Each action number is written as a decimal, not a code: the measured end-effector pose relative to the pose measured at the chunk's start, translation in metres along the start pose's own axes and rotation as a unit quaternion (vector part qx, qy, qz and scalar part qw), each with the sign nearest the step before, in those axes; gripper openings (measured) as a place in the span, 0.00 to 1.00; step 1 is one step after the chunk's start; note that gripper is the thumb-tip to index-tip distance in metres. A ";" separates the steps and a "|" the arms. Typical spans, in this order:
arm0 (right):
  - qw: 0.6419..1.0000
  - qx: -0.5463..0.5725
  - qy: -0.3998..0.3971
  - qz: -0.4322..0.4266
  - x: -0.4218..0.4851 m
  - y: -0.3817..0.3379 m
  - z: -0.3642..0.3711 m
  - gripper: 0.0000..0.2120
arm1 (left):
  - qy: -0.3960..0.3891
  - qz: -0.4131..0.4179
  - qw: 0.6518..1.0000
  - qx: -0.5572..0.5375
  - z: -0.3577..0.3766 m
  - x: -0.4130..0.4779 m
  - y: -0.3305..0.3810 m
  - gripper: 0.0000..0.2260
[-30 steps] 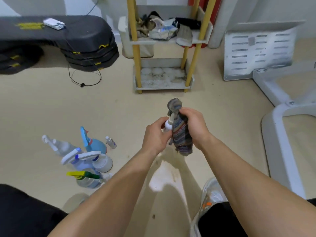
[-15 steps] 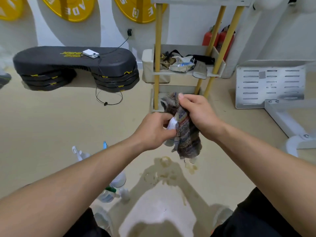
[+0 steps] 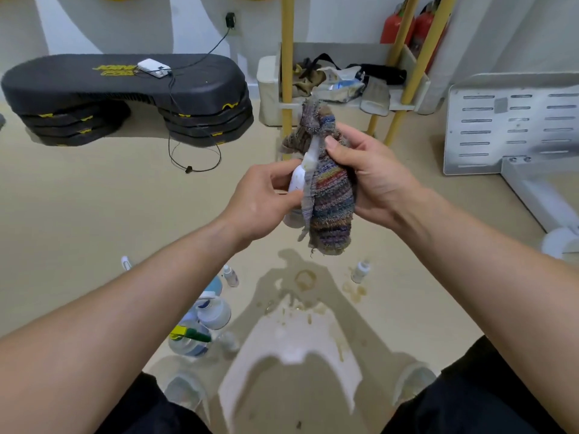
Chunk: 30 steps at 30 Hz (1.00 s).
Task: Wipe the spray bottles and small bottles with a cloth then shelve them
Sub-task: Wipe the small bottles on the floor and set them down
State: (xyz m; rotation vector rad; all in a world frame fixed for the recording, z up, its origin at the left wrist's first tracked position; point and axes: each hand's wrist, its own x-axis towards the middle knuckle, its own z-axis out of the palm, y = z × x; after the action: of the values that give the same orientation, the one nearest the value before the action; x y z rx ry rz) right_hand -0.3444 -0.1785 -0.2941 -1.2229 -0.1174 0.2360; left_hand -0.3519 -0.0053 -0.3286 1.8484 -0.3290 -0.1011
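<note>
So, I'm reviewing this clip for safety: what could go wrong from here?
The left hand has only a finger grip on the white bottle while the right hand wraps the cloth round it; it could slip and drop. The small bottle and spray bottles sit on the floor close by, so a step toward the shelf may knock them over. The floor stains look wet, perhaps slippery.

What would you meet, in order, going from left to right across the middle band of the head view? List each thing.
black step platform → left hand → white bottle → striped cloth → right hand → white slotted panel
</note>
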 end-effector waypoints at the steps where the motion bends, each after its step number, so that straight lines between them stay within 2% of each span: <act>1: 0.999 -0.032 0.032 -0.019 0.003 0.004 0.002 0.14 | 0.003 -0.006 0.999 -0.032 0.002 0.001 0.000 0.11; 3: 0.985 -0.133 0.090 -0.057 0.005 0.012 0.014 0.12 | 0.006 -0.019 0.995 -0.101 0.007 0.003 0.002 0.10; 6: 0.961 -0.216 0.159 -0.073 0.005 0.028 0.035 0.18 | 0.032 -0.036 0.984 -0.170 0.013 0.005 0.008 0.10; 9: 0.948 -0.267 0.161 -0.067 0.004 0.040 0.044 0.32 | 0.079 -0.049 0.971 -0.222 0.009 0.007 0.016 0.11; 12: 0.941 -0.296 0.149 -0.075 -0.001 0.049 0.041 0.34 | 0.117 -0.070 0.958 -0.253 0.002 0.008 0.017 0.11; 15: 0.945 -0.280 0.155 -0.074 -0.001 0.054 0.040 0.34 | 0.146 -0.084 0.949 -0.267 0.002 0.005 0.016 0.13; 17: 0.960 -0.223 0.156 -0.066 -0.002 0.052 0.044 0.32 | 0.143 -0.080 0.945 -0.284 0.004 0.002 0.016 0.14; 20: 0.979 -0.102 0.170 -0.044 -0.006 0.037 0.050 0.19 | 0.136 -0.070 0.951 -0.270 0.012 -0.003 0.019 0.13; 22: 0.980 -0.061 0.185 -0.031 -0.009 0.026 0.052 0.16 | 0.131 -0.057 0.961 -0.238 0.018 -0.006 0.022 0.11; 27: 0.979 0.010 0.203 -0.021 -0.010 0.003 0.051 0.16 | 0.101 -0.038 0.975 -0.192 0.025 -0.011 0.026 0.10; 30: 0.977 -0.004 0.209 -0.031 -0.006 0.006 0.049 0.17 | 0.105 -0.053 0.966 -0.231 0.024 -0.009 0.032 0.11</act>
State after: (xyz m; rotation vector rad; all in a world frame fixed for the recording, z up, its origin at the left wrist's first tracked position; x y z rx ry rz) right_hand -0.3617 -0.1335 -0.2829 -1.2505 0.2082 -0.0794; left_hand -0.3712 -0.0334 -0.3063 1.3953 -0.0489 -0.0484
